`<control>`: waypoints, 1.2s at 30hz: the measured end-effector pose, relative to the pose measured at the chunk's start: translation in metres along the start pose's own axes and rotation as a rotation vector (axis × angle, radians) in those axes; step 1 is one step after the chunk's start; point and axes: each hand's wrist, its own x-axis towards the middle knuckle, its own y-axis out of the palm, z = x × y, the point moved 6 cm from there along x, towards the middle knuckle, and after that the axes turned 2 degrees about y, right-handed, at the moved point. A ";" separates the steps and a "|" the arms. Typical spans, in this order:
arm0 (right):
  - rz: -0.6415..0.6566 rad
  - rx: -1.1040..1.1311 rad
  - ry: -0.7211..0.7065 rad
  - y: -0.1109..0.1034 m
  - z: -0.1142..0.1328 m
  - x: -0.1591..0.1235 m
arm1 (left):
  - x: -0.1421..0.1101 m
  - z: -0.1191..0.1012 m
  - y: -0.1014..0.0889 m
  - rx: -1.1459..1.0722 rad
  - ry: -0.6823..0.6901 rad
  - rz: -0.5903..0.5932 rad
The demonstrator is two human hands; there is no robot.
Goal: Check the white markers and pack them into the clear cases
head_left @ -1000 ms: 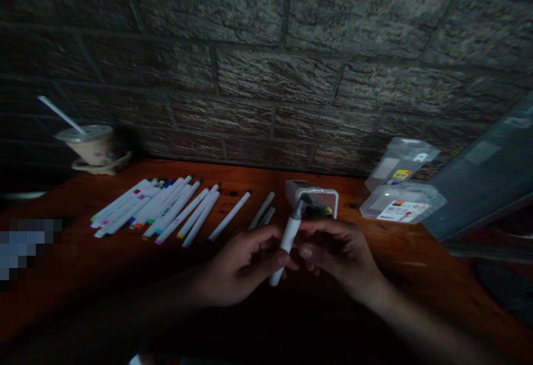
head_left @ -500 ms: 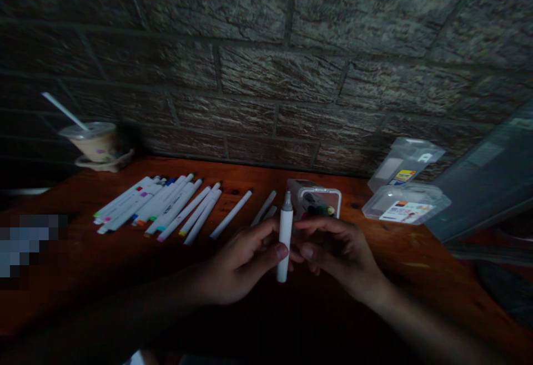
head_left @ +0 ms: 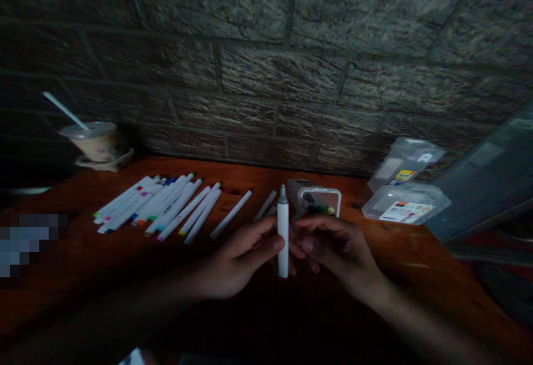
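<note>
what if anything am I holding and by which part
Your left hand holds a white marker by the middle of its barrel; whether your right hand touches it cannot be told.

Rough to glossy
Spans rough wall (head_left: 250,65) at twelve o'clock, glossy plastic case (head_left: 410,211) at three, smooth marker (head_left: 283,234) at five, wooden tabletop (head_left: 403,259).

A marker (head_left: 282,232) sits in the left hand (head_left: 245,258), the right hand (head_left: 343,249) just beside it, a case (head_left: 295,189) of pens (head_left: 322,209) behind them on the table (head_left: 408,254). Loose markers (head_left: 172,207) lie to the left, a cup (head_left: 96,147) in its holder (head_left: 119,162) beyond; at right, one container (head_left: 382,171) stands behind another container (head_left: 375,204), the wall (head_left: 258,76) at the back.
</note>
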 end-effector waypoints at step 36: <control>0.003 -0.090 -0.108 0.004 0.011 -0.006 | -0.005 0.004 -0.005 0.525 -0.002 -0.070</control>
